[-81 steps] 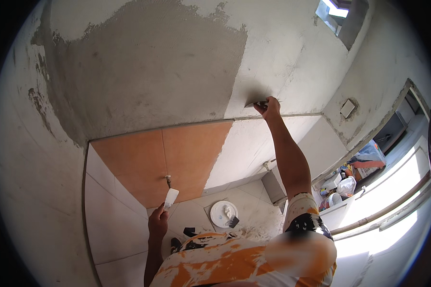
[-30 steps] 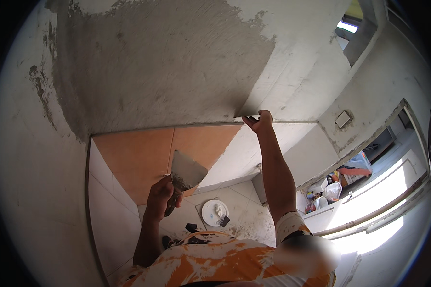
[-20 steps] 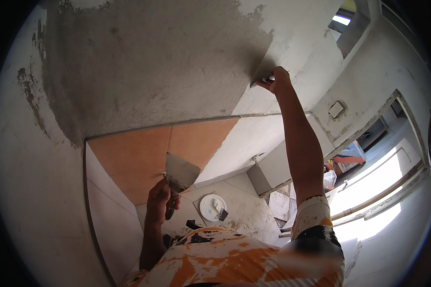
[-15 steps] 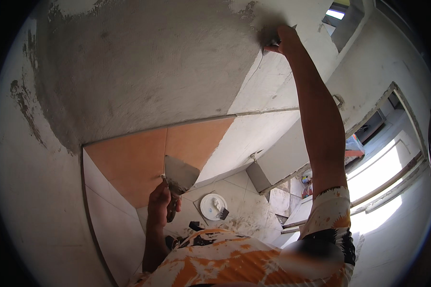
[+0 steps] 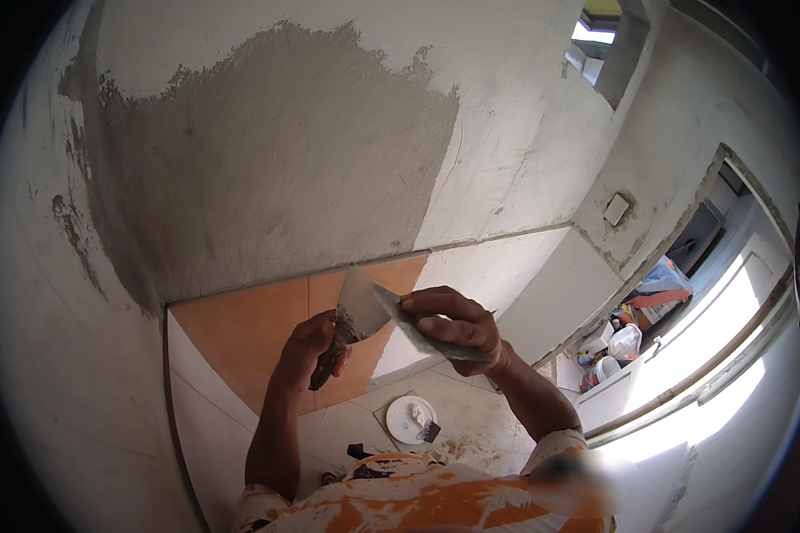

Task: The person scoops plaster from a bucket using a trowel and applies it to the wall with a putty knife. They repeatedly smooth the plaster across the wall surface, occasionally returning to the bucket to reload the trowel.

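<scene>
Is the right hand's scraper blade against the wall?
No, the right hand holds the scraper blade beside the putty knife in the left hand, away from the wall.

Between your left hand (image 5: 309,345) and right hand (image 5: 458,327), a broad grey metal scraper (image 5: 358,304) and flat grey metal plate (image 5: 412,334) block passage; below them, your bare forearms (image 5: 274,437) flank open air.
</scene>
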`<state>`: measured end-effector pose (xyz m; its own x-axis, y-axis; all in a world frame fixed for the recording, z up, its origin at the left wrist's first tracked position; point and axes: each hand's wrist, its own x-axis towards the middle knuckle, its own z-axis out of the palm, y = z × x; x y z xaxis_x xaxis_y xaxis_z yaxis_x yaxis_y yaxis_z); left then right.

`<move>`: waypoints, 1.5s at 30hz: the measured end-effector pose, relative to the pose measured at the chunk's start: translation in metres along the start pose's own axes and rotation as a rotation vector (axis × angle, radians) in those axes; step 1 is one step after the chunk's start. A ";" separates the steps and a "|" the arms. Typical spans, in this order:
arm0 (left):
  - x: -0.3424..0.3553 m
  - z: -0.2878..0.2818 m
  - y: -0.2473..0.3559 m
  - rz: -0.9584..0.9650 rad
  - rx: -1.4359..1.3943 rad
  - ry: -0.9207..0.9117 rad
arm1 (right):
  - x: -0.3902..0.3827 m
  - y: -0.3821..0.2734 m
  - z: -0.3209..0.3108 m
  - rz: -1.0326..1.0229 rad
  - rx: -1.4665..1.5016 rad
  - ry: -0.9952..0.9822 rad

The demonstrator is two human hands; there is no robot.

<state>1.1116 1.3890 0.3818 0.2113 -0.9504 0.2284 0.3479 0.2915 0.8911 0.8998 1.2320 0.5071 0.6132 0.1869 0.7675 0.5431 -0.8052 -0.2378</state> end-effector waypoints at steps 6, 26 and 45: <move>0.024 0.024 -0.007 0.034 0.137 -0.077 | -0.055 0.031 -0.032 0.321 -0.719 -0.112; 0.084 0.153 -0.300 -0.215 1.041 0.235 | -0.436 0.107 -0.209 0.932 1.349 1.295; 0.048 -0.117 -1.003 -1.004 1.249 0.100 | -0.905 0.141 0.249 1.682 1.393 1.878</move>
<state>0.8796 1.0636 -0.5465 0.4418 -0.6680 -0.5988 -0.5415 -0.7307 0.4157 0.5643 1.0901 -0.3693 0.3304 -0.4974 -0.8021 0.7178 0.6843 -0.1287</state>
